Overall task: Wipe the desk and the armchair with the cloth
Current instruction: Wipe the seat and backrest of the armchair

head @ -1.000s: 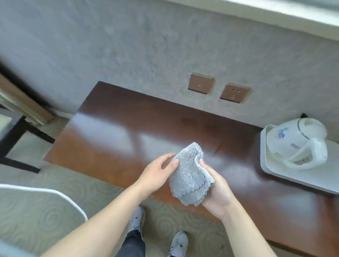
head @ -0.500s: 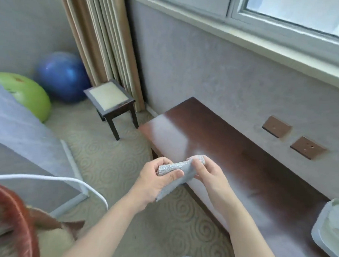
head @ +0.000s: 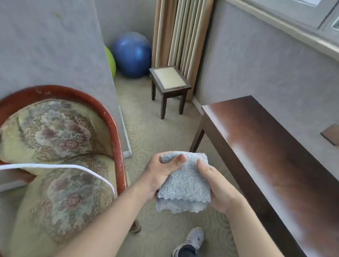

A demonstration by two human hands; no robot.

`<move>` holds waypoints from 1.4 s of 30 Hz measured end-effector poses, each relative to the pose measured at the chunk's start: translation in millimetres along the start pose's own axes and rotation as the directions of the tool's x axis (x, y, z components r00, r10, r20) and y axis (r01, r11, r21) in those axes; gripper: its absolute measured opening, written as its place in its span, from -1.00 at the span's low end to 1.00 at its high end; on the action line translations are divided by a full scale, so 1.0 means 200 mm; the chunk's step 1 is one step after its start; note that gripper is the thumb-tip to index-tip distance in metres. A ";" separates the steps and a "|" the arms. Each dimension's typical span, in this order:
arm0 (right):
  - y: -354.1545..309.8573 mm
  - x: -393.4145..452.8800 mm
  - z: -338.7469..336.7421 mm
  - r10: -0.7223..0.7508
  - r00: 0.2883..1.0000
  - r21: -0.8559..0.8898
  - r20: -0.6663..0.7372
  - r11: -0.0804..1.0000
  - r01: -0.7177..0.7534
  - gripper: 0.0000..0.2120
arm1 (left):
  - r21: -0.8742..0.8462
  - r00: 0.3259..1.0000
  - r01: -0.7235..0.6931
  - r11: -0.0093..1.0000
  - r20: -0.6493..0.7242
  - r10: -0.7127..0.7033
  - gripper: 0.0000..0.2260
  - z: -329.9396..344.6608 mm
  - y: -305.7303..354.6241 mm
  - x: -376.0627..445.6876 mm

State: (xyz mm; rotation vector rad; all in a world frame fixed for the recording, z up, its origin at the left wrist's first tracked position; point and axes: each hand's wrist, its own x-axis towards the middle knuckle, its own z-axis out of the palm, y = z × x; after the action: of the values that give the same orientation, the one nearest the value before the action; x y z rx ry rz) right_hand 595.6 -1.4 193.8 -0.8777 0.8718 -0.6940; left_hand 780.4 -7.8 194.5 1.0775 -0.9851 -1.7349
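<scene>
Both hands, left hand point(head: 161, 175) and right hand point(head: 218, 186), grip the folded grey cloth point(head: 184, 183) in mid-air, left of the surface point(head: 284, 161) and right of the armchair point(head: 54, 154), probably refolding it for wiping.

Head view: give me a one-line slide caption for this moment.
Both hands, left hand and right hand, hold a folded grey cloth in mid-air between the floral armchair and the dark wooden desk.
</scene>
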 end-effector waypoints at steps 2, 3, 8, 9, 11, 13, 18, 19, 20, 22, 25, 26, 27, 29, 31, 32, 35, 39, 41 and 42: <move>0.07 0.01 0.16 0.094 0.996 0.009 0.002 0.996 -0.094 -0.46 | 0.008 0.999 -0.013 1.000 -0.037 0.013 -0.56 -0.13 0.01 -0.16; 0.10 0.02 0.24 0.126 0.992 -0.011 -0.005 0.992 -0.126 -0.44 | 0.016 0.998 -0.012 1.000 -0.064 0.013 -0.52 -0.19 0.01 -0.22; 0.21 0.13 0.48 0.148 0.989 -0.103 0.000 0.984 -0.147 -0.36 | 0.008 0.948 0.014 1.000 -0.318 -0.011 -0.47 -0.41 -0.04 -0.46; 0.23 0.15 0.51 0.137 0.991 -0.090 0.001 0.987 -0.136 -0.34 | 0.009 0.937 0.007 1.000 -0.350 -0.003 -0.52 -0.44 -0.05 -0.51; 0.28 0.21 0.57 0.175 0.980 0.010 0.091 0.984 -0.177 -0.35 | 0.039 0.899 0.021 0.999 -0.438 -0.002 -0.56 -0.50 -0.07 -0.61; 0.33 0.26 0.64 0.254 0.933 0.102 0.254 0.953 -0.287 -0.36 | 0.100 0.838 0.072 0.992 -0.546 -0.006 -0.54 -0.56 -0.11 -0.71; 0.52 0.33 0.81 0.363 0.817 0.168 0.449 0.863 -0.476 -0.35 | 0.110 0.774 0.128 0.986 -0.633 -0.030 -0.49 -0.72 -0.17 -0.93; 0.55 0.32 0.86 0.377 0.791 0.176 0.482 0.843 -0.509 -0.38 | 0.062 0.793 0.116 0.991 -0.607 -0.054 -0.47 -0.75 -0.18 -0.96; 0.59 0.32 0.90 0.394 0.765 0.185 0.510 0.818 -0.544 -0.40 | 0.005 0.813 0.100 0.995 -0.577 -0.079 -0.44 -0.78 -0.18 -0.98; 0.68 0.32 0.97 0.432 0.734 0.216 0.525 0.766 -0.605 -0.43 | -0.061 0.837 0.088 0.994 -0.537 -0.107 -0.39 -0.85 -0.20 -1.00; 0.77 0.37 1.09 0.445 0.763 0.231 0.468 0.772 -0.592 -0.44 | -0.035 0.816 0.134 0.990 -0.564 -0.130 -0.41 -1.03 -0.24 -1.04; 0.81 0.40 1.14 0.452 0.774 0.226 0.444 0.779 -0.585 -0.44 | 0.001 0.811 0.165 0.986 -0.570 -0.135 -0.43 -1.11 -0.27 -1.06; 0.85 0.45 1.17 0.459 0.782 0.237 0.421 0.777 -0.584 -0.44 | 0.038 0.808 0.204 0.978 -0.571 -0.146 -0.44 -1.21 -0.30 -1.09; 0.93 0.54 1.22 0.469 0.796 0.297 0.384 0.753 -0.587 -0.42 | 0.086 0.778 0.321 0.943 -0.592 -0.211 -0.50 -1.37 -0.37 -1.13; 1.02 0.66 1.28 0.500 0.824 0.359 0.267 0.742 -0.566 -0.39 | 0.095 0.719 0.439 0.894 -0.633 -0.286 -0.66 -1.59 -0.46 -1.15; 1.08 0.73 1.31 0.509 0.845 0.368 0.164 0.763 -0.532 -0.37 | 0.110 0.693 0.488 0.866 -0.653 -0.308 -0.74 -1.70 -0.52 -1.16; 1.27 0.97 1.35 0.525 0.832 0.295 -0.180 0.836 -0.463 -0.26 | 0.190 0.645 0.581 0.792 -0.700 -0.305 -0.79 -1.98 -0.71 -1.13; 1.55 1.29 1.33 0.535 0.694 0.393 -0.482 0.840 -0.375 -0.38 | 0.511 0.657 0.666 0.543 -0.747 -0.104 -0.47 -2.30 -0.97 -0.96; 1.67 1.43 1.29 0.489 0.604 0.314 -0.629 0.871 -0.378 -0.44 | 0.570 0.694 0.663 0.485 -0.711 -0.112 -0.22 -2.43 -1.13 -0.85; 1.73 1.51 1.26 0.464 0.550 0.259 -0.694 0.874 -0.410 -0.42 | 0.599 0.724 0.643 0.477 -0.679 -0.122 -0.12 -2.50 -1.22 -0.79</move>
State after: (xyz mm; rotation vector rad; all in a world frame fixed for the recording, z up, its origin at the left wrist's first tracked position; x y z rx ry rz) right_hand 1013.8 9.4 -122.7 -0.2349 1.7354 -0.6212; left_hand 1228.0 128.8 -145.5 2.4656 -1.2141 -1.0648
